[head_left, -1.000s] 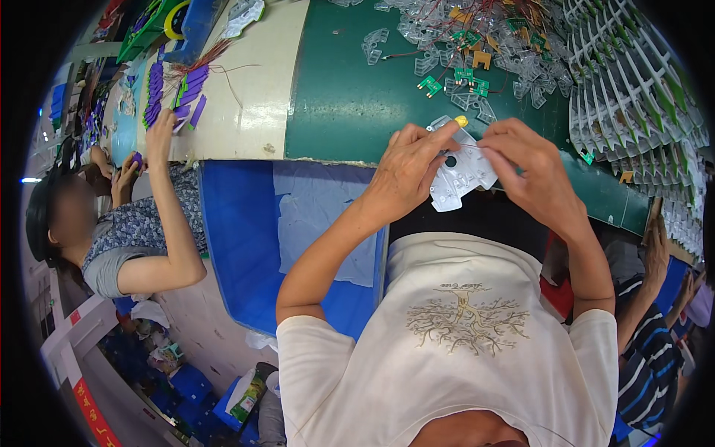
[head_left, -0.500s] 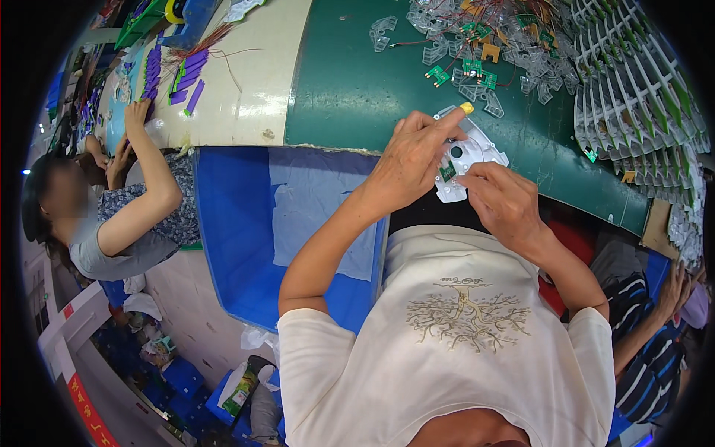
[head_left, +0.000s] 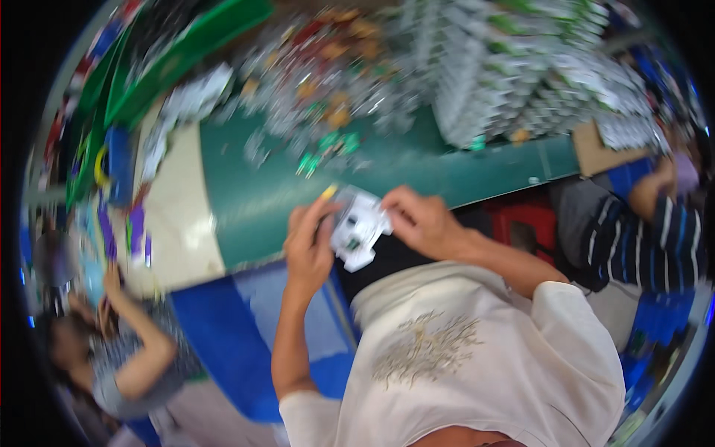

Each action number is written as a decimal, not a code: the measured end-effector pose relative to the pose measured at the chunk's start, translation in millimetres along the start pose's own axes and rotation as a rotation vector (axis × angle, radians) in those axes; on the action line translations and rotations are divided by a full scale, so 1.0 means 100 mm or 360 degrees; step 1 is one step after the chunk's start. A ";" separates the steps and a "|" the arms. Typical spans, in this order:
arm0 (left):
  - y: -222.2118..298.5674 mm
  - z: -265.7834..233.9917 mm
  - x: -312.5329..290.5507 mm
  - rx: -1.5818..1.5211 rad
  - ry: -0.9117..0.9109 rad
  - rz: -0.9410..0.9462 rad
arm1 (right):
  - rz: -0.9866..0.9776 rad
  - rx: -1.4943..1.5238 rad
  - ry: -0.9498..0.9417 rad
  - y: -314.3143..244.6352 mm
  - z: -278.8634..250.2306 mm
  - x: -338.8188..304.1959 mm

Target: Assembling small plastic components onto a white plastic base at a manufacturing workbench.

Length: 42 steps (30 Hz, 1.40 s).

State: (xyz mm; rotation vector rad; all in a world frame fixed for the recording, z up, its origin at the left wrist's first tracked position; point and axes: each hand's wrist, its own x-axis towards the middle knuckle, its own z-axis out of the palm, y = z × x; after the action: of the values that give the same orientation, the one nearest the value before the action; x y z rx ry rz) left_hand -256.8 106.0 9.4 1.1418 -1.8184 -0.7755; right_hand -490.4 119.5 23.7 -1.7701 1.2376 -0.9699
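Observation:
A white plastic housing [head_left: 366, 220] with a round dark hole is held up at the near edge of the green table, blurred by motion. A small green circuit board [head_left: 353, 244] sits in its lower part. My left hand [head_left: 307, 244] grips the housing's left side, with a yellow cover [head_left: 328, 192] on one fingertip. At the right edge, my right hand [head_left: 426, 223] has thumb and fingers closed on the housing's rim. Whether anything small is pinched there too is hidden.
Beyond the housing lie loose green circuit boards [head_left: 329, 151] and a heap of clear plastic parts [head_left: 298, 97]. Stacked grey-white parts [head_left: 514, 71] stand at the far right. A blue bin [head_left: 223, 335] is below the table edge. A co-worker [head_left: 126, 350] sits left; another person's striped clothing [head_left: 633, 238] shows right.
The view has swung right, so table and heaps appear shifted left. My right hand has moved from beside the circuit board up to the housing's right edge. My left hand still holds the housing.

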 end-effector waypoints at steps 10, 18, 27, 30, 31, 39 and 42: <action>0.01 0.06 0.25 -0.0204 0.0167 -0.0374 | 0.0020 -0.0118 0.1343 -0.70 -2.22 -0.65; 0.04 0.32 0.31 0.0250 0.0075 -0.0018 | 0.0082 0.0056 0.1290 -0.33 -3.30 0.01; 0.05 0.28 0.27 0.0259 0.0197 0.0063 | 0.0022 -0.0332 0.1553 -0.04 -3.10 0.33; 0.03 0.31 0.34 0.0191 0.0205 0.0099 | -0.0055 -0.0313 0.1611 -0.42 -2.62 0.19; -0.01 0.34 0.37 0.0154 0.0225 0.0135 | -0.0218 -0.0421 0.1358 -0.43 -2.50 0.08; -0.01 0.28 0.22 0.0174 0.0318 0.0134 | -0.0326 -0.0589 0.0131 -0.53 -0.48 0.94; -0.03 0.29 0.24 0.0116 0.0312 0.0169 | -0.0144 -0.1242 0.0243 0.00 -0.29 1.27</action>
State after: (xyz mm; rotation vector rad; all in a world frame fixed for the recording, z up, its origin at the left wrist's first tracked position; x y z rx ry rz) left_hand -286.6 84.3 1.2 1.1168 -1.7384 -0.5210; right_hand -485.2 -6.6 55.9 -2.3835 1.8089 -0.7194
